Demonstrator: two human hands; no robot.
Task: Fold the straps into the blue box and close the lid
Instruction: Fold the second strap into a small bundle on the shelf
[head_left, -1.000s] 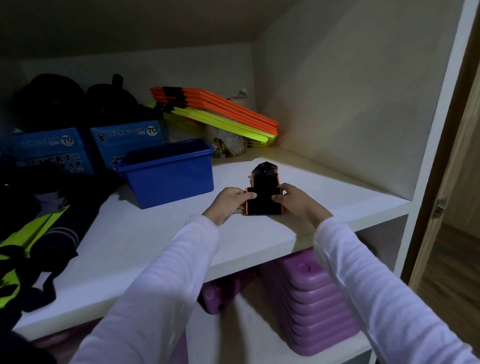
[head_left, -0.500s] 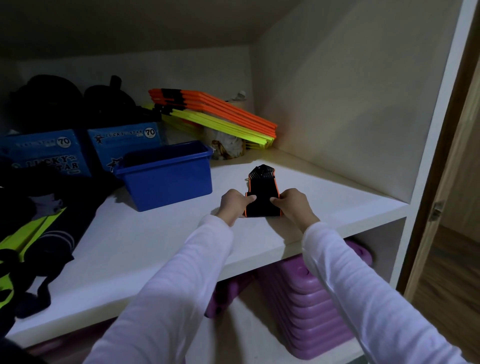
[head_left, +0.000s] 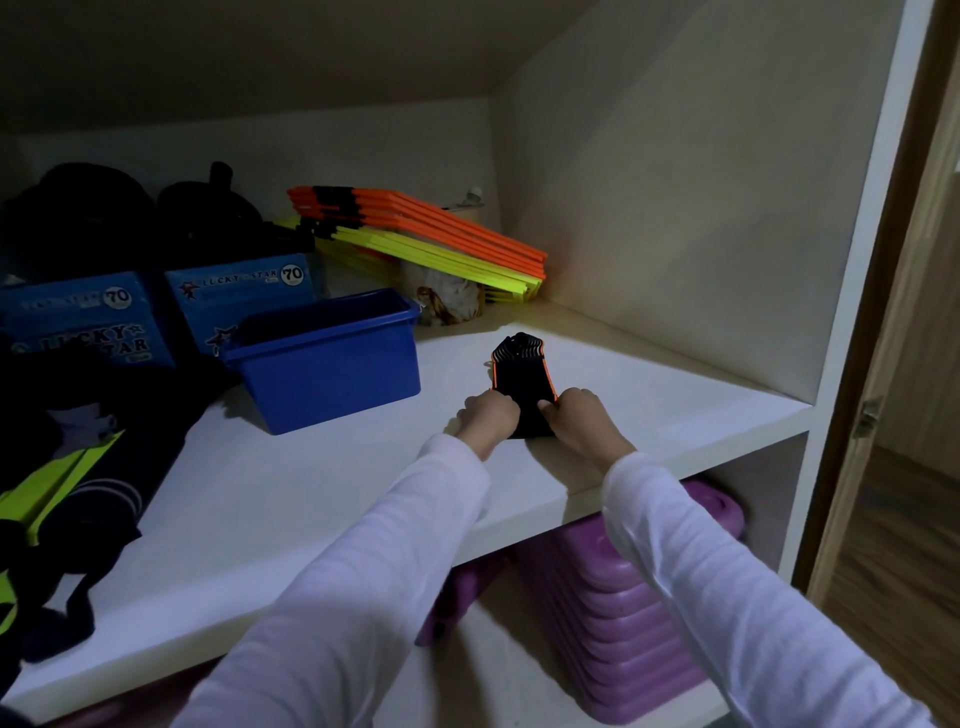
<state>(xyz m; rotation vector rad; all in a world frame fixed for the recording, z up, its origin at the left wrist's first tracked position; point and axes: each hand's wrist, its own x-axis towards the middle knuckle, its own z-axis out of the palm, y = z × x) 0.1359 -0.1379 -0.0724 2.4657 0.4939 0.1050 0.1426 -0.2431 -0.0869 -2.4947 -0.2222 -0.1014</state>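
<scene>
Bare shelf (head_left: 311, 499) is left open between the blue box (head_left: 332, 364) and the front edge. The box's top is uncovered and unobstructed. Behind it, passage is blocked by orange and yellow boards (head_left: 431, 234); the left is crowded by what may be dark clothing (head_left: 78, 467).

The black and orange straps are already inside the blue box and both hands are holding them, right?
Not quite. The head view shows the black and orange straps lying on the white shelf, right of the blue box, not inside it. The left hand and right hand do hold them.
</scene>
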